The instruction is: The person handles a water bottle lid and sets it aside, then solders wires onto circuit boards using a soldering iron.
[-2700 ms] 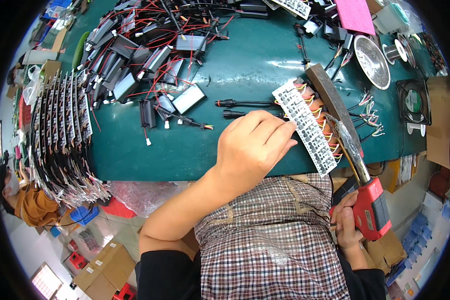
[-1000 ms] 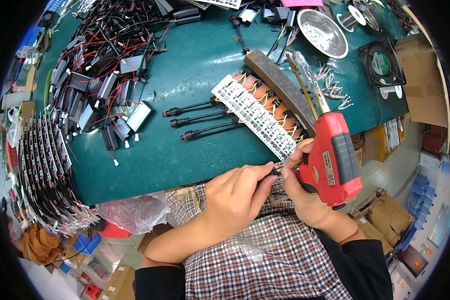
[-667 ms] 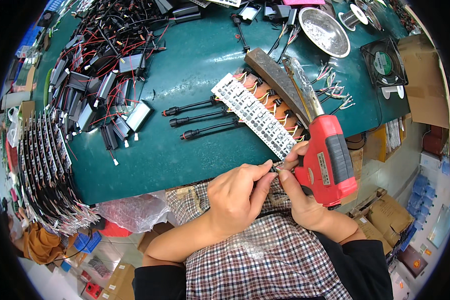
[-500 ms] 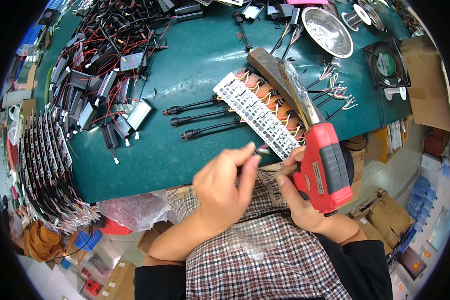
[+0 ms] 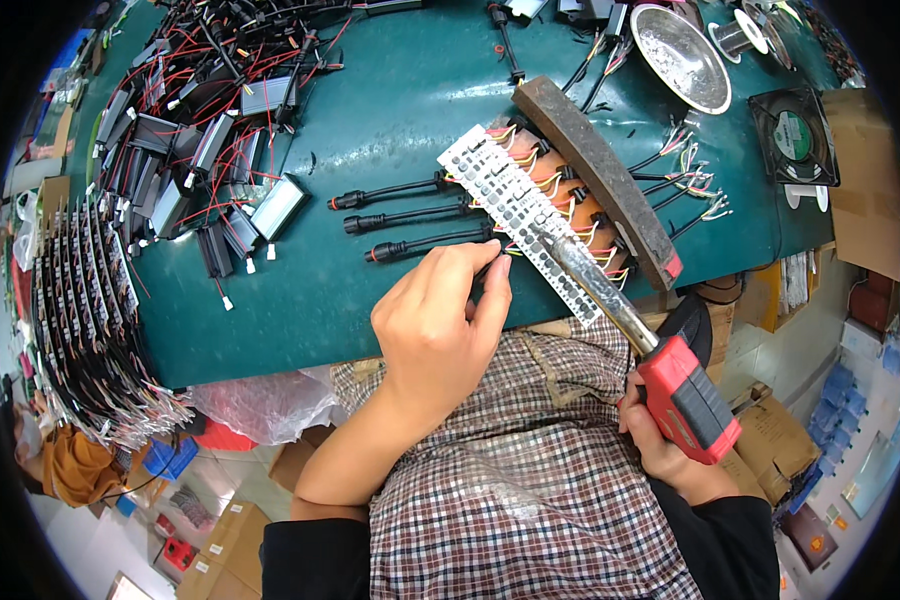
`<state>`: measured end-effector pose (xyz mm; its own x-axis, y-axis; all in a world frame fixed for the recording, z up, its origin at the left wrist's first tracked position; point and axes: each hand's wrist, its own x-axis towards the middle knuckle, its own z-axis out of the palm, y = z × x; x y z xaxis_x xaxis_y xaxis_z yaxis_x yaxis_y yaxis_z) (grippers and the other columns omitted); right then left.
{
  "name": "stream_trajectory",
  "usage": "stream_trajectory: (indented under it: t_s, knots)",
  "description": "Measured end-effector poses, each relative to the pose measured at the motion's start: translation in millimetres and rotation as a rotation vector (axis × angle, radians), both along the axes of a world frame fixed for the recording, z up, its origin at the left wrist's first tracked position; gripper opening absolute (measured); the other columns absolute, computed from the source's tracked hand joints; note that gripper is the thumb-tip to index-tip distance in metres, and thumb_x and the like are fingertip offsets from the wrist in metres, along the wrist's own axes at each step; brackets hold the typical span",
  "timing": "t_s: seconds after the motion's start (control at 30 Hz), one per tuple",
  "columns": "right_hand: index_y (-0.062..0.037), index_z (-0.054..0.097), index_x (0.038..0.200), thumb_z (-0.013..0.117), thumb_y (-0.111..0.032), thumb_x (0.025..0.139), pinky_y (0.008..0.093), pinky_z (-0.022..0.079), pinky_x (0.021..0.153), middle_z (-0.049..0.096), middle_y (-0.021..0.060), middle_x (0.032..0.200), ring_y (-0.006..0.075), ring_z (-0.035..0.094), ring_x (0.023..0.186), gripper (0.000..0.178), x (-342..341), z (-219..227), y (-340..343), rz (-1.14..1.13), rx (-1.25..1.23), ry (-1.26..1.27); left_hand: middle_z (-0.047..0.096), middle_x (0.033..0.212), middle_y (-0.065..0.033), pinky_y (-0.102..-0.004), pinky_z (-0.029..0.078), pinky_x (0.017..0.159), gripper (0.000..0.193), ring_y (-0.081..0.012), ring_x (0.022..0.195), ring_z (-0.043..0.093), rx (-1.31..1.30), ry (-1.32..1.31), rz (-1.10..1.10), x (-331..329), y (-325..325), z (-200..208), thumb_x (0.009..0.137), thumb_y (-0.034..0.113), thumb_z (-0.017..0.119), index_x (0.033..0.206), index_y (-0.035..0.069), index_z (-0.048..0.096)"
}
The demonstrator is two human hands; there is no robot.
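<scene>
Two bare hands, both mine, are at a white circuit board strip [image 5: 510, 205] lying slantwise near the close edge of a green table [image 5: 240, 340]. Just left of the strip, my left hand [image 5: 430, 315] has thumb and forefinger drawn almost together, pinching a black cable [image 5: 478, 285]; I cannot tell whether its wire ends touch the strip. To the strip's right and nearer my body, my right hand [image 5: 665, 440] wraps the handle of a red and black soldering gun [image 5: 685, 400], some fingers hidden behind it. The gun's metal tip crosses over the strip; contact is unclear.

To work well here, I judge, I should pinch close to the wire ends, keep the cable still at the strip's edge, and steady the tip so it neither drags over neighbouring joints nor nears my fingertips. The dark bar [image 5: 600, 170] along the strip's far side probably helps to weigh things down.

Of containers, a round metal bowl [image 5: 680, 85] stands beyond the strip to the right, with bright flecks inside that I cannot identify. Right of the strip, below table level, a yellow box [image 5: 767, 300] holds pale, flat items. Far left of it and lower sits a blue crate [image 5: 170, 458], contents indistinct.
</scene>
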<state>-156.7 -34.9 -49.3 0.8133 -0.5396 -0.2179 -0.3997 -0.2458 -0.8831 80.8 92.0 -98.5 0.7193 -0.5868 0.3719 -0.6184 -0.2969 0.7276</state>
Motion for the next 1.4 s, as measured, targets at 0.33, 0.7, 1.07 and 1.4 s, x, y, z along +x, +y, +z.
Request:
stream_trajectory:
  t_s: [0.33, 0.7, 1.07, 1.4]
  knots:
    - [0.0001, 0.07, 0.098, 0.076, -0.002, 0.081, 0.0375, 0.052, 0.063, 0.067, 0.0121, 0.083, 0.0293, 0.066, 0.07, 0.018, -6, -12, -3, 0.081, 0.004, 0.017, 0.073, 0.083, -0.0072, -0.0325, 0.052, 0.056, 0.014, -0.0218, 0.062, 0.068, 0.009, -0.021, 0.014, -1, -1, -3, 0.083, 0.003, 0.081, 0.092, 0.004, 0.07]
    - [0.0004, 0.07, 0.101, 0.075, -0.003, 0.084, 0.0375, 0.052, 0.065, 0.068, 0.0106, 0.083, 0.0284, 0.066, 0.07, 0.018, -1, -14, -2, 0.049, 0.07, 0.049, 0.072, 0.082, -0.006, -0.0335, 0.054, 0.059, 0.013, -0.0231, 0.067, 0.07, 0.005, -0.051, 0.001, 0, -2, -6, 0.083, 0.005, 0.081, 0.091, 0.005, 0.07]
    - [-0.0009, 0.07, 0.108, 0.073, -0.007, 0.091, 0.0358, 0.053, 0.07, 0.07, 0.0085, 0.087, 0.0229, 0.069, 0.076, 0.018, -10, -7, -1, -0.026, 0.166, 0.108, 0.071, 0.082, -0.0055, -0.0336, 0.053, 0.058, 0.013, -0.023, 0.066, 0.069, 0.009, -0.045, 0.003, 0, -2, -6, 0.082, 0.004, 0.081, 0.09, 0.006, 0.07]
    - [-0.0006, 0.071, 0.114, 0.073, -0.007, 0.09, 0.0354, 0.056, 0.076, 0.072, 0.0082, 0.091, 0.0227, 0.072, 0.081, 0.025, -14, -6, 3, -0.076, 0.177, 0.115, 0.073, 0.083, -0.0065, -0.0321, 0.052, 0.056, 0.014, -0.0217, 0.064, 0.07, 0.041, 0.039, 0.029, -2, -1, -4, 0.085, 0.006, 0.08, 0.093, 0.005, 0.069]
